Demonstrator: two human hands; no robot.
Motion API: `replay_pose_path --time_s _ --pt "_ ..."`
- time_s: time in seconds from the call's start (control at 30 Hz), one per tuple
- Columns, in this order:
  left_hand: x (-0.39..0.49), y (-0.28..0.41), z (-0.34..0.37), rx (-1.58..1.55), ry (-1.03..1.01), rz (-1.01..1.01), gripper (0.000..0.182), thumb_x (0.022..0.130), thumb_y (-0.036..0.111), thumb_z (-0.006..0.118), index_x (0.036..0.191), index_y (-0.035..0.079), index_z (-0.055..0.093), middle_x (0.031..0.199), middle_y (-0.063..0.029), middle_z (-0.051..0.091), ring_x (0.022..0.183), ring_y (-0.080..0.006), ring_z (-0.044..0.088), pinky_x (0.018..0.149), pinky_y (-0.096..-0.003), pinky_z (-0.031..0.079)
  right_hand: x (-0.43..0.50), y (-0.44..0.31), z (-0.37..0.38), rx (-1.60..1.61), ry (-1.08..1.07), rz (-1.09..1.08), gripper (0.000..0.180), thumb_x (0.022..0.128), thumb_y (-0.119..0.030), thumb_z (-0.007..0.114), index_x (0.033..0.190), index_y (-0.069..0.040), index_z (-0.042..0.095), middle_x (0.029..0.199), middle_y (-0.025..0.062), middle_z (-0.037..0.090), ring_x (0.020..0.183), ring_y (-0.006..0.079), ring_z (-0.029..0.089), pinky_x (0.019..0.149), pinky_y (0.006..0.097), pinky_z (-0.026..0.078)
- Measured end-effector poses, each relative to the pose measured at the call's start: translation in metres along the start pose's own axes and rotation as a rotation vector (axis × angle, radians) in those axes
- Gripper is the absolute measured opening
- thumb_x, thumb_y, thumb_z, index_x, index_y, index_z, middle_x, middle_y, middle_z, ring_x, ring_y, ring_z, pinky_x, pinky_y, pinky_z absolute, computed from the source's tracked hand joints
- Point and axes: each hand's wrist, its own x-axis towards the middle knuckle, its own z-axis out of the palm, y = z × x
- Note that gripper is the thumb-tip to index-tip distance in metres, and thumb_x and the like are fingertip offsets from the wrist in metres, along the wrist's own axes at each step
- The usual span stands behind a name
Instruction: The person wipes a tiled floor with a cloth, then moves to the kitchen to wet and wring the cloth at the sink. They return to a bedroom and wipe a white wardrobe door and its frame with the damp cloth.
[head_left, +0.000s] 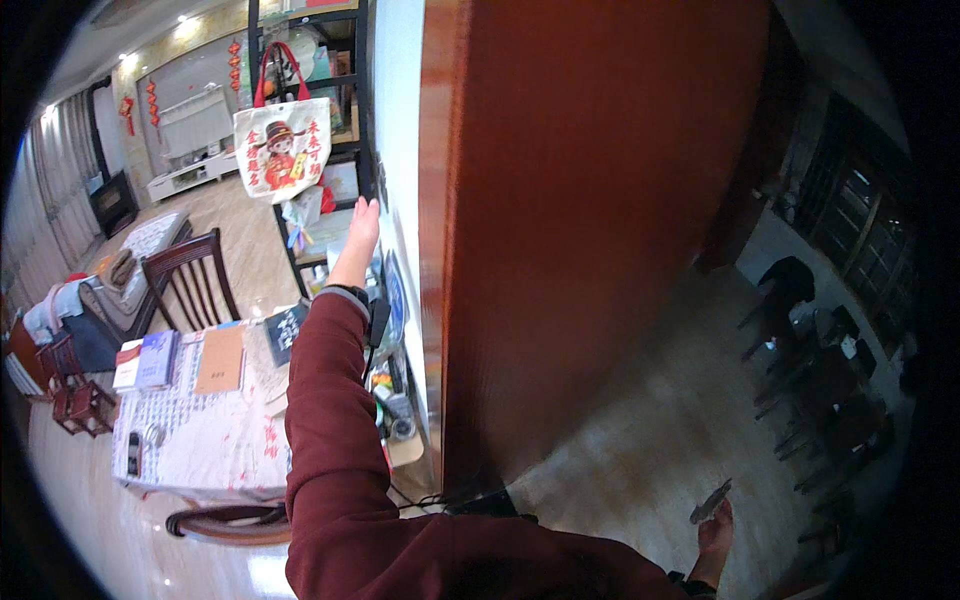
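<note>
My left hand (364, 219) is stretched out ahead, its palm edge-on beside the white wall (397, 150) and near a black metal shelf rack (362, 82). It seems to hold nothing, its fingers straight. A cream canvas bag (283, 150) with red handles and a printed cartoon figure hangs on the rack, left of that hand. At the lower right, in dim light, my right hand (716, 531) grips a dark, flat, elongated object (710, 502) that I cannot identify. Between my arms stands a reddish-brown wooden wall edge or door panel (585, 210).
A cloth-covered table (217, 450) with books, a brown notebook (220, 360) and a phone-like object stands at the left, with wooden chairs (191, 274) beside it. Dark chairs (787, 289) line the dim room at the right. Cables (420, 501) lie by the panel's foot.
</note>
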Motion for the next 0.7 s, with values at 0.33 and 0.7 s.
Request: replay_pose_path --time_s 0.33,0.7 --pt "0.099 -0.071 -0.023 0.299 -0.12 0.082 0.05 0.087 0.039 0.03 0.124 0.005 0.037 0.121 -0.0097 0.043 0.109 -0.0217 0.041 0.088 -0.0329 0.033 -0.056 0.03 0.047 -0.087 0.524 -0.054 0.031 0.066 0.007 0.046 0.092 -0.008 0.056 0.086 0.0019 0.057 0.078 0.0154 0.056 0.066 0.0307 0.047" --pt "0.1 -0.095 -0.052 0.435 -0.009 0.001 0.05 0.087 0.037 0.029 0.124 0.004 0.036 0.124 -0.0114 0.039 0.112 -0.0229 0.038 0.092 -0.034 0.029 -0.047 0.041 0.075 -0.014 0.393 -0.073 0.025 0.067 0.006 0.049 0.09 -0.005 0.051 0.083 0.005 0.053 0.079 0.0195 0.052 0.067 0.0306 0.044"
